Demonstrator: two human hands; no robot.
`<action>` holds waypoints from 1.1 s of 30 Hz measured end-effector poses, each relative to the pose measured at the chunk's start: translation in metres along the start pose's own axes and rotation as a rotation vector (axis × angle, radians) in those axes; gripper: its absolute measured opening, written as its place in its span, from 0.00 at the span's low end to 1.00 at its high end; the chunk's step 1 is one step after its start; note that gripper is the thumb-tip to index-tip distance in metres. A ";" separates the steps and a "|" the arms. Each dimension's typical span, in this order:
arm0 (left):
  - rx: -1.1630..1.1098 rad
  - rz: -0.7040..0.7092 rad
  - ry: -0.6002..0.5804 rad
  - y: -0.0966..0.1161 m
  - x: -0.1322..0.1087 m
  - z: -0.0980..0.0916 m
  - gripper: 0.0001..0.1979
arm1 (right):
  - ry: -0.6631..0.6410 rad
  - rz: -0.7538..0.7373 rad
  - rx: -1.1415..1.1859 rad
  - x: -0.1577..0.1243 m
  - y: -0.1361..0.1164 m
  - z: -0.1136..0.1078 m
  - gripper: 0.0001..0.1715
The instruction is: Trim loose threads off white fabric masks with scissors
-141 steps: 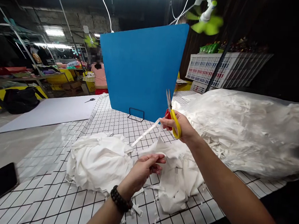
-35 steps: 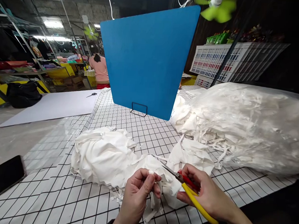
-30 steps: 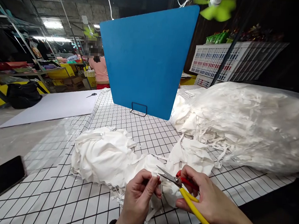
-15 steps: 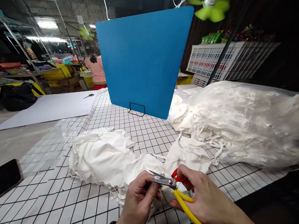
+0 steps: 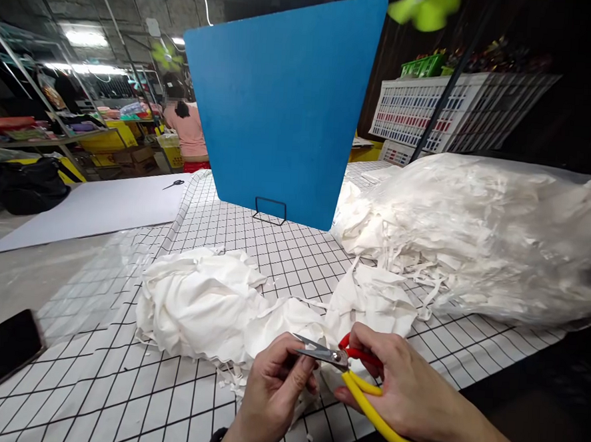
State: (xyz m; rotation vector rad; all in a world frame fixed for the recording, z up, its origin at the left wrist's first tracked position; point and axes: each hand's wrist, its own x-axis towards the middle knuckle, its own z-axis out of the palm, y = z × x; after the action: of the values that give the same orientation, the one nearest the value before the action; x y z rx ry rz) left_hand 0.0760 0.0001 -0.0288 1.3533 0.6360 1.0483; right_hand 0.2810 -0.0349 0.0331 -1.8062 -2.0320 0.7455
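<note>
My right hand (image 5: pixel 396 380) grips a pair of scissors (image 5: pixel 327 355) with one red and one yellow handle. Their blades point left, slightly parted, right over the fingertips of my left hand (image 5: pixel 278 387). Thumb and forefinger of that left hand are pinched on a bit of white cloth, mostly hidden by the fingers and blades. Behind both hands a heap of white cloth (image 5: pixel 200 302) spreads over the table, with another white piece (image 5: pixel 371 299) to its right. Small white scraps lie around the left hand.
A blue board (image 5: pixel 282 113) stands upright on a wire holder (image 5: pixel 270 210) on the grid-patterned tablecloth (image 5: pixel 174 400). At right lies a big clear bag (image 5: pixel 499 240) of white cloth strips. A phone (image 5: pixel 8 349) rests at left; dark scissors (image 5: pixel 174 184) lie farther back. A person (image 5: pixel 188 131) is behind.
The view has tilted down slightly, so the background sits higher in the picture. Both hands and the scissors keep almost the same position, with the blades still a little apart.
</note>
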 end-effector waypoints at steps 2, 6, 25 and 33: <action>-0.005 -0.005 -0.002 0.000 0.000 0.000 0.06 | 0.007 -0.003 0.002 0.000 0.000 0.000 0.24; -0.015 -0.018 -0.012 -0.001 0.000 -0.001 0.06 | 0.016 -0.013 -0.002 -0.001 0.001 0.000 0.23; -0.190 -0.128 -0.005 -0.001 0.001 -0.001 0.09 | -0.002 -0.032 0.183 0.002 0.014 0.019 0.22; -0.309 -0.117 0.033 -0.003 -0.003 -0.012 0.08 | 0.146 0.140 0.690 0.041 0.072 -0.002 0.21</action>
State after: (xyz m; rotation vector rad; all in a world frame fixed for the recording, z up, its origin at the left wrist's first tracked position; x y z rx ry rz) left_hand 0.0651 0.0036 -0.0344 1.0210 0.5447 1.0285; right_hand 0.3352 0.0105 -0.0108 -1.5328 -1.3247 1.1411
